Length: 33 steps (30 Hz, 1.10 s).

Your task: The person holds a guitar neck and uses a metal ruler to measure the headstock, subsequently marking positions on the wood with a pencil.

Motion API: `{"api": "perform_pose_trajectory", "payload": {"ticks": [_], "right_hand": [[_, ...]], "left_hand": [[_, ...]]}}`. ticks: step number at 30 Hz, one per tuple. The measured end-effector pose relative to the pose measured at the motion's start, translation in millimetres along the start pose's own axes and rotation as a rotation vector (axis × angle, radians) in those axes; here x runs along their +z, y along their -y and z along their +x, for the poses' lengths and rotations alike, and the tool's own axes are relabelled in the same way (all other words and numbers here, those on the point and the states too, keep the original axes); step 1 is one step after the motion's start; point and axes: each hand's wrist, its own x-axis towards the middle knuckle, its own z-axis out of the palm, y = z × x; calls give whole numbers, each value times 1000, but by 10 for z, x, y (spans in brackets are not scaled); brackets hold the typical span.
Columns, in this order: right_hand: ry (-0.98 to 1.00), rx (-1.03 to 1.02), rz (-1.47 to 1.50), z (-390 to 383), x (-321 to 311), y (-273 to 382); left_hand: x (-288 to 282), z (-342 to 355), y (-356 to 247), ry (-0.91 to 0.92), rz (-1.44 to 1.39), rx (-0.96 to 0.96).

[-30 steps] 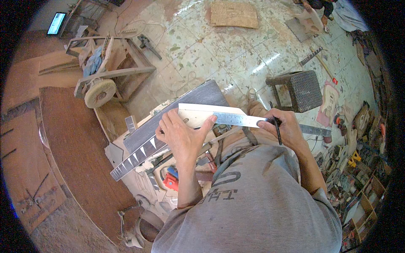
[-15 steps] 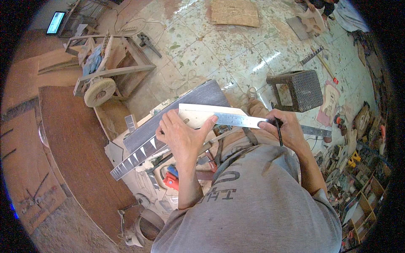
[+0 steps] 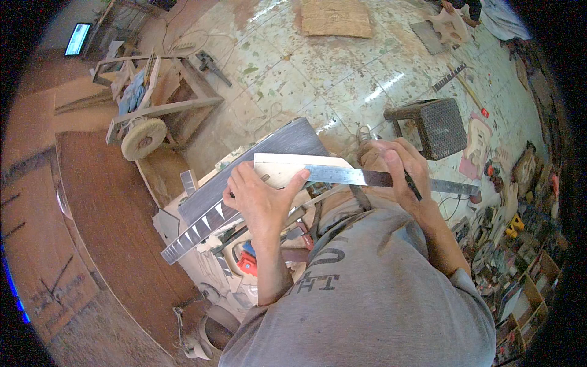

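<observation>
Your left hand [image 3: 260,199] lies open and flat, pressing the steel ruler [image 3: 367,178] on the pale wood piece [image 3: 287,168]. The ruler looks thin, stiff and slippery, so press near its middle. Your right hand [image 3: 400,168] is closed around a dark pencil [image 3: 413,186] beside the ruler's edge.

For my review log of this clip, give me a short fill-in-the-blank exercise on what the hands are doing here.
1. The left hand presses flat on a pale wooden ____.
2. The steel ruler lies across that piece, with its far end sticking out to the person's ____.
3. The right hand holds a dark ____ against the ruler.
4. Beyond the right hand, a dark mesh-topped ____ stands on the floor.

Missing words: board; right; pencil; stool
</observation>
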Motion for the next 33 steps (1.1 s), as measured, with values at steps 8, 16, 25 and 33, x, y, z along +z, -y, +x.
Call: {"api": "perform_pose_trajectory", "payload": {"ticks": [8,16,25,33], "right_hand": [[235,315,655,76,557,320],[187,320,517,92,624,290],[184,238,445,85,656,246],[190,237,455,100,645,263]], "left_hand": [[36,5,31,3,13,-7],[27,-6,13,-5,16,-1],[26,-7,22,-7,14,8],[24,-5,18,6,21,-4]]}}
